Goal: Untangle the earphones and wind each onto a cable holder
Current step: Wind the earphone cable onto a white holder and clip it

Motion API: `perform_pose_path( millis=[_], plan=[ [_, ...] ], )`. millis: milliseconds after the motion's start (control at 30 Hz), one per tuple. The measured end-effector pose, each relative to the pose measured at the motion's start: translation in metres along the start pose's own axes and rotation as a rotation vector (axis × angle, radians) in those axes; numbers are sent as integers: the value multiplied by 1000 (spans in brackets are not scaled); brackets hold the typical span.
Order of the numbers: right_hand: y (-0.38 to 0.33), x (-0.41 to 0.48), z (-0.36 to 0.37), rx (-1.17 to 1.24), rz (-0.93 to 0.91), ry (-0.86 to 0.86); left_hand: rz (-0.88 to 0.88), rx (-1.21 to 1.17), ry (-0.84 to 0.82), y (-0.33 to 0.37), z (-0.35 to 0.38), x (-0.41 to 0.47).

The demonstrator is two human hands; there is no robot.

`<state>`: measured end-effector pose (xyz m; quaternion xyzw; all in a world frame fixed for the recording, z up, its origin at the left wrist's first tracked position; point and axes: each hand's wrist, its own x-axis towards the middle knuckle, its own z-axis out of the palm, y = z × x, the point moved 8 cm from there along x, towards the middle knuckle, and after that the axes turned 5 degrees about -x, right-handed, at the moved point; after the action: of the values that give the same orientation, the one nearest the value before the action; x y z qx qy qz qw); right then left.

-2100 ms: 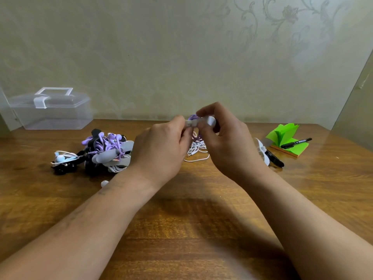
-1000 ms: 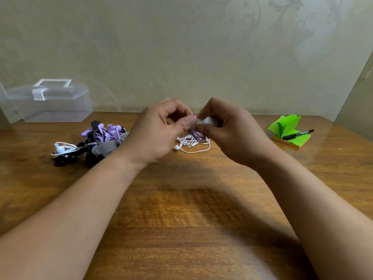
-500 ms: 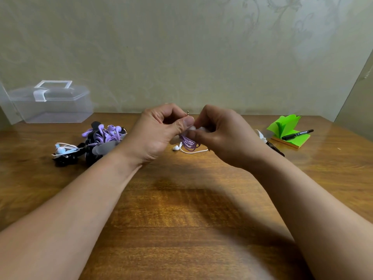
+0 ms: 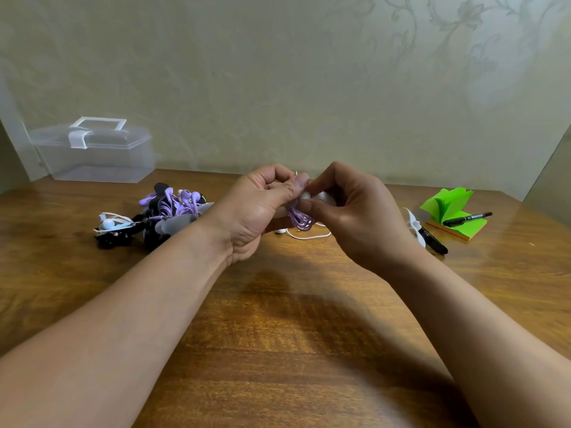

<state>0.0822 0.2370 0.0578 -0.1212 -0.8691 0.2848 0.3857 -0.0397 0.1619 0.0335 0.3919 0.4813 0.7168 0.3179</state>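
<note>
Both hands meet above the middle of the wooden table (image 4: 278,350). My left hand (image 4: 262,208) and my right hand (image 4: 355,211) pinch a small white cable holder (image 4: 321,197) between their fingertips. Loops of purple earphone cable (image 4: 300,220) hang from the holder. A white earphone (image 4: 304,235) lies loose on the table just behind the hands. To the left sits a pile of wound earphones (image 4: 167,214), purple, black and white, some on grey holders.
A clear plastic box (image 4: 92,149) with a handle stands at the back left against the wall. At the right lie a white holder (image 4: 414,227), a black marker (image 4: 432,240), and a green sticky-note pad (image 4: 454,216) with a black pen (image 4: 468,218) on it.
The hands have sunk a little toward the table and closed in around the holder. The purple cable loops now hang bunched tighter under it.
</note>
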Motion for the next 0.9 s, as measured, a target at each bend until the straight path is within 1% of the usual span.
perform_pose_path(
  millis=[133, 200, 233, 333, 400, 533, 733, 900],
  plan=[
    [-11, -2, -1, -104, -63, 44, -60, -62, -10, 0, 1, -2],
    [-18, -2, -3, -162, -108, 66, -73, -92, 4, 0, 1, -3],
    [-18, -2, -3, -160, -102, 66, -70, -102, 11, 0, 1, -3],
    [-11, -3, 2, -30, -4, 30, -46, -144, 35, -2, 3, -3],
    [-7, -4, 8, 40, 50, 41, -27, -154, 62, -4, 4, -4],
    [-2, -4, 12, 132, 105, 46, 5, -141, 97, -7, 3, -3],
    [0, -3, 12, 111, 117, 36, 25, -118, 103, -9, 3, -3],
    [2, -2, 10, 84, 123, 85, 25, -132, 99, -8, 7, -3]
  ],
)
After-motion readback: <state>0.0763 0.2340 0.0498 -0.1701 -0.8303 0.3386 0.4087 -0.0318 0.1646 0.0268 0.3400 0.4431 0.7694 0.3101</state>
